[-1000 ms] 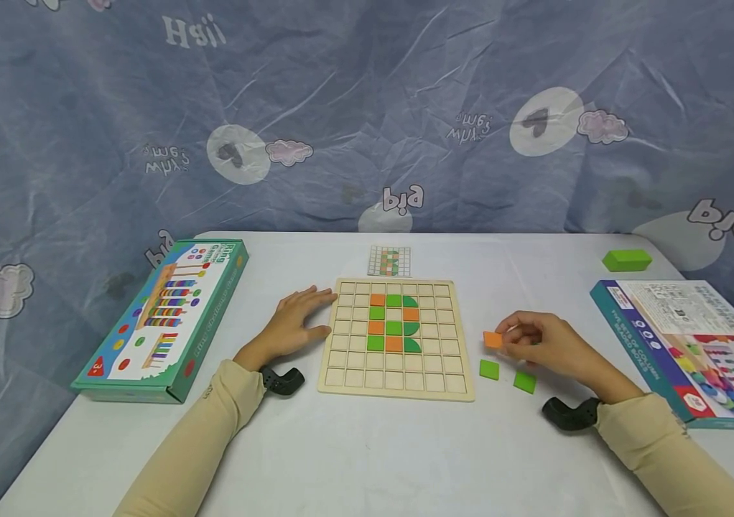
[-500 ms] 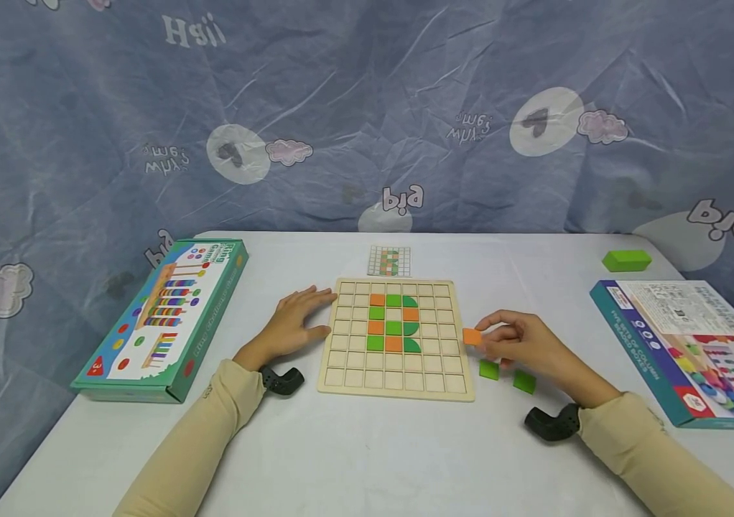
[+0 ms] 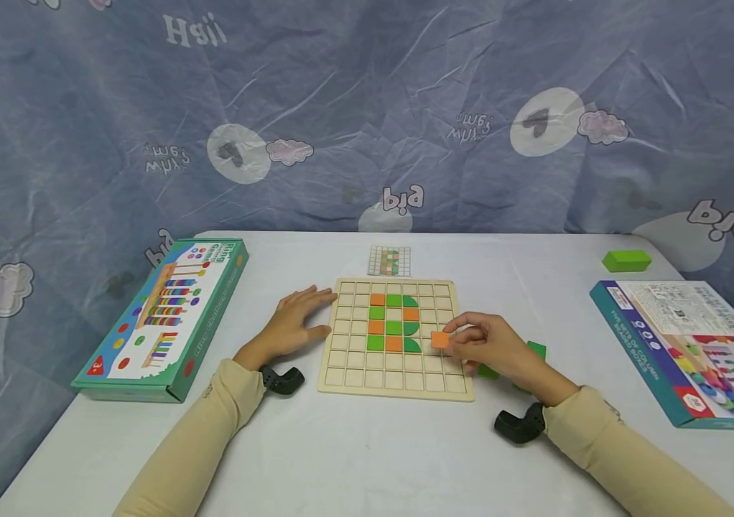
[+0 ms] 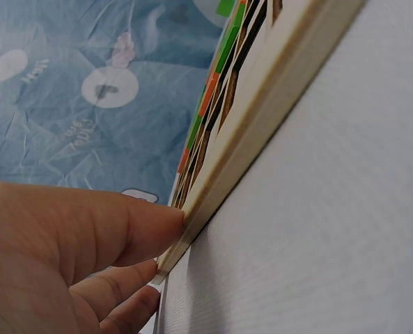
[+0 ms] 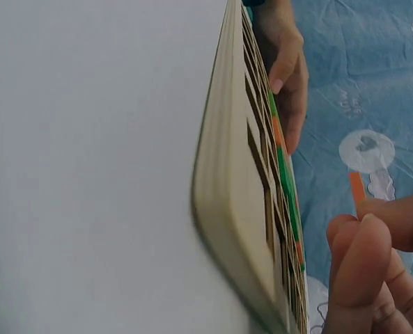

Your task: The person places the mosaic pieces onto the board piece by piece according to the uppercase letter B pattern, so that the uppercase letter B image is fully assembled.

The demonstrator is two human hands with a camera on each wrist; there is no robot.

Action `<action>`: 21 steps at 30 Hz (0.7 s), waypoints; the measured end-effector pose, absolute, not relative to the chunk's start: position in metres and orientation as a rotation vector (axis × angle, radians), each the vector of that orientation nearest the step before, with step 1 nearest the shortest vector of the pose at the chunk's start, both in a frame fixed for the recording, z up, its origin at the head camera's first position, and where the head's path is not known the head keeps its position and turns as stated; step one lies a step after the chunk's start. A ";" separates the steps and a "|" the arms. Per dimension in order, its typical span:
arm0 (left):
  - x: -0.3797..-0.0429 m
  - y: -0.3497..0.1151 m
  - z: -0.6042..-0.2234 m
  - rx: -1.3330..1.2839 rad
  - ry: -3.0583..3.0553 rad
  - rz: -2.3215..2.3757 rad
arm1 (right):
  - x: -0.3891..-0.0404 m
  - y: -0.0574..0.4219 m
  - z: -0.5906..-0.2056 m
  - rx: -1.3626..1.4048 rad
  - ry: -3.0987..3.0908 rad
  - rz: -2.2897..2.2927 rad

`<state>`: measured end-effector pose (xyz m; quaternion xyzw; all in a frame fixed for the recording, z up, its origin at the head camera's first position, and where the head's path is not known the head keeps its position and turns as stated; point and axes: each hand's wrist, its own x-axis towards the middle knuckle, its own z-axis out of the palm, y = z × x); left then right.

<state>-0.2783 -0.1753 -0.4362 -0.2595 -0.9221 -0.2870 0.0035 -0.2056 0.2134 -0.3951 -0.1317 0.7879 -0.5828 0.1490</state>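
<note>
In the head view, my right hand pinches an orange square tile between thumb and fingers, over the right part of a wooden grid board. The right wrist view has this orange tile edge-on at the fingertips. Orange and green squares, with dark green rounded tiles, fill several cells mid-board. My left hand lies at the board's left edge, fingers extended; its thumb touches the rim in the left wrist view. Green tiles are partly hidden beneath and behind my right hand.
A small pattern card lies beyond the board. One green game box stands at the left, a blue box at the right. Behind the latter sits a green block. Printed cloth hangs behind the table.
My right hand has carried the orange tile leftward from the table right of the board to above its right-hand cells. The left hand has stayed in place.
</note>
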 end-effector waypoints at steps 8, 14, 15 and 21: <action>-0.278 -0.175 -0.437 -0.815 -2.890 -0.903 | -0.210 0.185 -0.396 -0.380 2.201 -1.688; -0.279 -0.175 -0.436 -0.807 -2.903 -0.886 | -0.211 0.169 -0.396 -0.377 2.203 -1.691; -0.279 -0.175 -0.435 -0.806 -2.907 -0.884 | -0.212 0.166 -0.397 -0.381 2.199 -1.695; -0.278 -0.175 -0.435 -0.798 -2.915 -0.893 | -0.215 0.153 -0.401 -0.433 2.226 -1.668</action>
